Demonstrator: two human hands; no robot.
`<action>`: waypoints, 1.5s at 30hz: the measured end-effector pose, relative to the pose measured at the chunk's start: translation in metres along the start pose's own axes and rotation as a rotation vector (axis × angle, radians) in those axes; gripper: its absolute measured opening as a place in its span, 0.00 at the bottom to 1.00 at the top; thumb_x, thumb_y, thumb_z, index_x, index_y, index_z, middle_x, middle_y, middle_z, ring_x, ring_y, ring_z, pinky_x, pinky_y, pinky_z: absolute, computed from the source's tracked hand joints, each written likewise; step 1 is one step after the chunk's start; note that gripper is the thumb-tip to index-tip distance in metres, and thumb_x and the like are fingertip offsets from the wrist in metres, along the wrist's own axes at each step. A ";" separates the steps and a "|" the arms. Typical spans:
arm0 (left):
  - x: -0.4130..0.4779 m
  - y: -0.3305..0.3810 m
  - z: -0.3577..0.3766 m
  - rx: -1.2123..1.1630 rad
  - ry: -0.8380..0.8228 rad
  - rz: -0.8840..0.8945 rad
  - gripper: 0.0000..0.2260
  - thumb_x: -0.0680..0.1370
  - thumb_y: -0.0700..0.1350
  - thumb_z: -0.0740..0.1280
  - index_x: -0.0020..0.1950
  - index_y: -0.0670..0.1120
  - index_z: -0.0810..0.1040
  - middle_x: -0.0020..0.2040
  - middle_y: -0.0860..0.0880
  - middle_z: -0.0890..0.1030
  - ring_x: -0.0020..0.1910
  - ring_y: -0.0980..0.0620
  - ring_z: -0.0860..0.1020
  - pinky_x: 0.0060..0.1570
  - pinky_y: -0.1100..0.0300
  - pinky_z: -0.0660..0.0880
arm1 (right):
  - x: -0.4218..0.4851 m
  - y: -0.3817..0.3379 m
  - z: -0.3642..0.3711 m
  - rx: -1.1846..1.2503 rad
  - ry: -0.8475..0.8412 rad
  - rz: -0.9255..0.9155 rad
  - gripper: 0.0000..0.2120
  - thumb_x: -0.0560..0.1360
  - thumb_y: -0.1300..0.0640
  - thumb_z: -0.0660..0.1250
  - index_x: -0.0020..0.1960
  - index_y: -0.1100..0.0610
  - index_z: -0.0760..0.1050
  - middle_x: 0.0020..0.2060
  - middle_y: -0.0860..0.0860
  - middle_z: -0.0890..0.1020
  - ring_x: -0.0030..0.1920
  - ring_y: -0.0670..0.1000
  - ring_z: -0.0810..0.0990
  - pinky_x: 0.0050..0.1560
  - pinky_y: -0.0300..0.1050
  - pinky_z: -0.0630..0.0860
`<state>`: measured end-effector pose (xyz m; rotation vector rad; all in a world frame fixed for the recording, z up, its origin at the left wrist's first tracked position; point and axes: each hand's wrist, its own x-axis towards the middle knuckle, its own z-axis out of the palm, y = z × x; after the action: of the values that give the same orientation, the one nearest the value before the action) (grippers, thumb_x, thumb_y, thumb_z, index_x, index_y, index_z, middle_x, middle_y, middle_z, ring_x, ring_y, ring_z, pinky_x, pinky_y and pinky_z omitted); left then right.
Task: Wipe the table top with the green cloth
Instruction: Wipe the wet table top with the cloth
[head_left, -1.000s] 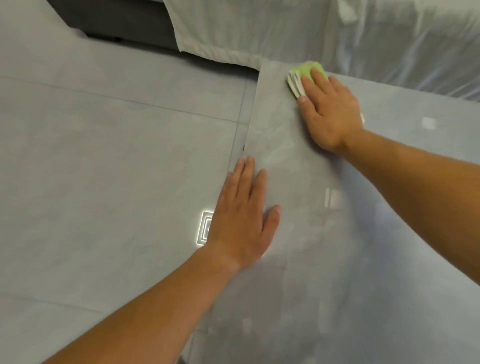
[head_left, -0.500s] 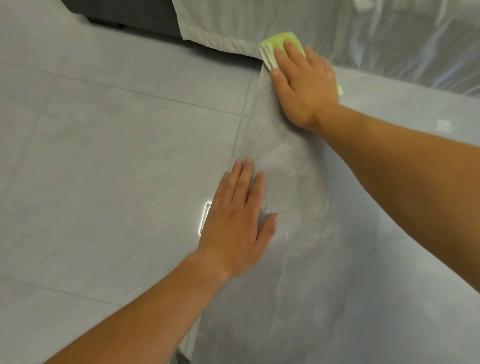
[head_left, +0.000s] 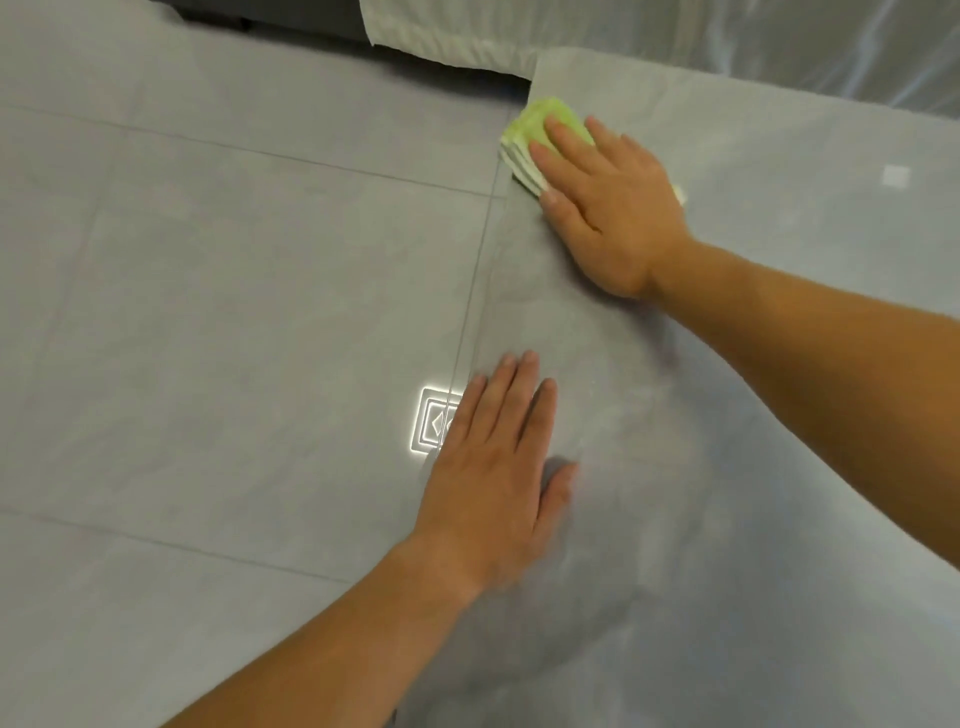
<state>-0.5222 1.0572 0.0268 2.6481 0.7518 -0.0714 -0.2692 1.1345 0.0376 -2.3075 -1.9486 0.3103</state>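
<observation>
I see one green cloth (head_left: 545, 136), folded into several layers, lying at the tabletop's (head_left: 753, 364) left edge, a little short of its far left corner. Its layered edge just overhangs that left edge. My right hand (head_left: 613, 208) lies flat on top of the cloth, fingers stretched out and together, pressing it down rather than gripping it; a small bit of cloth peeks out on the far side of the hand, near the wrist.

My left hand (head_left: 493, 478) rests open, palm down, on the tabletop at the same left edge, nearer to me and well apart from the cloth. Its fingers lie straight, and its outer side reaches over the edge above the floor (head_left: 208, 312).

The tabletop is glossy grey, much like the grey floor tiles below. On the floor, just beside the left hand, shines one bright square reflection (head_left: 431, 426) with a diamond pattern in it. Beyond the far edge hangs pale sheeting (head_left: 675, 47).

I can make out no containers, labels or writing.
</observation>
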 end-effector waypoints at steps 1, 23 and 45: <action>0.000 0.000 -0.002 0.005 -0.015 -0.006 0.30 0.84 0.56 0.51 0.80 0.40 0.56 0.82 0.41 0.49 0.81 0.45 0.44 0.78 0.46 0.47 | -0.023 -0.006 0.003 -0.017 -0.020 -0.094 0.29 0.83 0.42 0.43 0.81 0.49 0.56 0.81 0.50 0.56 0.81 0.60 0.54 0.78 0.58 0.52; -0.107 0.017 0.017 0.001 -0.068 0.047 0.28 0.84 0.58 0.46 0.80 0.44 0.60 0.82 0.41 0.51 0.81 0.44 0.46 0.77 0.42 0.52 | -0.095 -0.060 0.018 0.046 -0.032 0.131 0.28 0.83 0.41 0.42 0.81 0.47 0.54 0.82 0.48 0.53 0.81 0.59 0.49 0.79 0.59 0.48; -0.183 0.029 0.036 -0.070 -0.044 0.060 0.27 0.84 0.57 0.48 0.79 0.44 0.60 0.82 0.40 0.52 0.81 0.44 0.44 0.77 0.41 0.51 | -0.197 -0.121 0.034 -0.009 -0.174 -0.081 0.27 0.83 0.42 0.42 0.82 0.45 0.52 0.82 0.45 0.51 0.82 0.55 0.46 0.80 0.58 0.46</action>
<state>-0.6623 0.9302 0.0311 2.5920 0.6481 -0.0857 -0.4241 0.9596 0.0475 -2.2678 -2.1199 0.5108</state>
